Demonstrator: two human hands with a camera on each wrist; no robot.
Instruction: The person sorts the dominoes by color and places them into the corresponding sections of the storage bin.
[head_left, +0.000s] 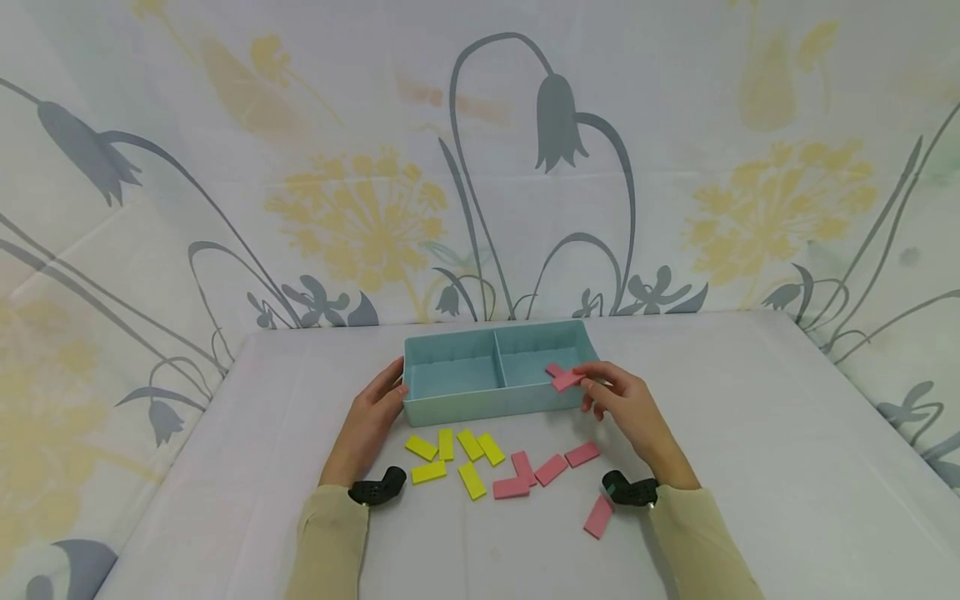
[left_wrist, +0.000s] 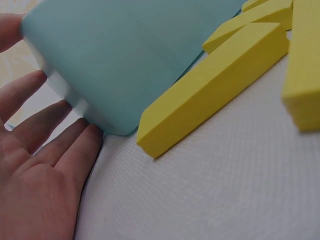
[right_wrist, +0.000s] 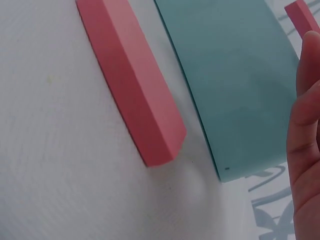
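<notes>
A light-blue tray (head_left: 450, 404) with two compartments stands at the back of the table. At its left end, my left hand (head_left: 372, 418) rests its fairly straight fingers against the wall, seen also in the left wrist view as fingertips (left_wrist: 62, 106) touching the tray. My right hand (head_left: 626, 408) pinches a pink block (head_left: 567, 380) over the front wall of the right compartment. Just behind it, another pink block (head_left: 553, 369) shows partly inside that compartment. In the right wrist view, a thumb and finger edge (right_wrist: 306, 125) are visible beside a small part of a pink block (right_wrist: 301, 16).
Several yellow blocks (head_left: 472, 481) lie in front of the tray's left half. Several pink blocks (head_left: 551, 469) lie scattered to their right, one (head_left: 598, 517) nearer the right wrist. A flower-patterned cloth (head_left: 510, 208) hangs behind the white table.
</notes>
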